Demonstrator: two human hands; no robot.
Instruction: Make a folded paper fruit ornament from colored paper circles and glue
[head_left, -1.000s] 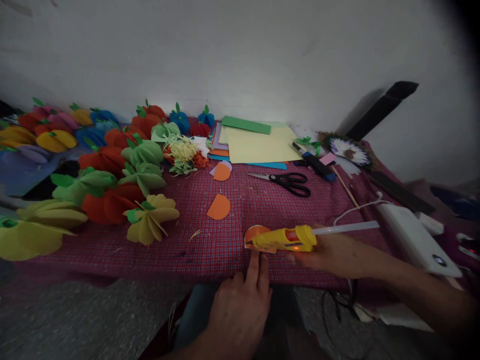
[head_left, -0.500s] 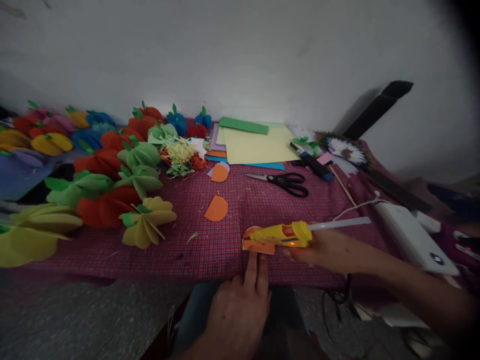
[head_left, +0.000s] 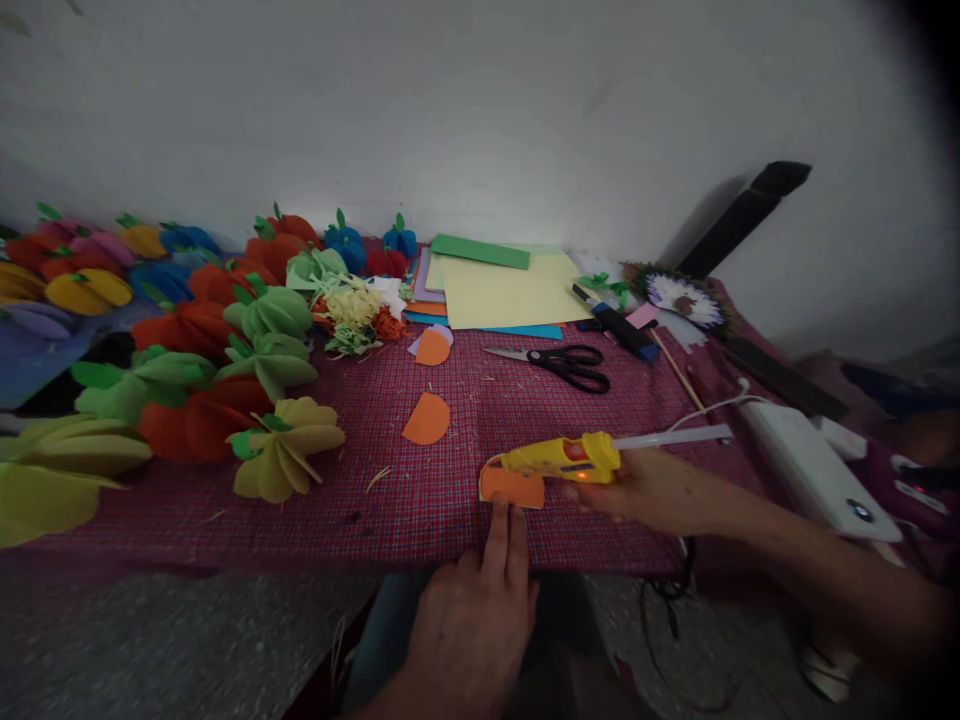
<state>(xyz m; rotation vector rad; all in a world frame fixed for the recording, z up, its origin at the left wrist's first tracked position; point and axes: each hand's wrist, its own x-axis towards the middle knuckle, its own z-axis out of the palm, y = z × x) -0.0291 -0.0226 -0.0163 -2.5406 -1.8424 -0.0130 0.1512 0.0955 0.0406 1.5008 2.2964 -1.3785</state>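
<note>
My right hand is closed around a yellow glue gun, which has a clear glue stick poking out of its back end. The gun's nozzle is over the far edge of a folded orange paper piece at the table's front. Two outstretched fingers of my left hand press on the near edge of that piece; the other fingers are partly hidden. Farther back lie an orange half-round cutout and another orange cutout on top of a lilac one. Black-handled scissors lie beyond the gun.
Paper pumpkins in several colours crowd the left side. Shredded paper and stacked coloured sheets sit near the wall. To the right are a cutter knife, a wooden stick, a paper flower and a white box-like device.
The glue gun's nozzle has shifted from across the orange piece to its far edge, uncovering more of its surface. The left fingers stay on the piece. The whole view has shifted slightly.
</note>
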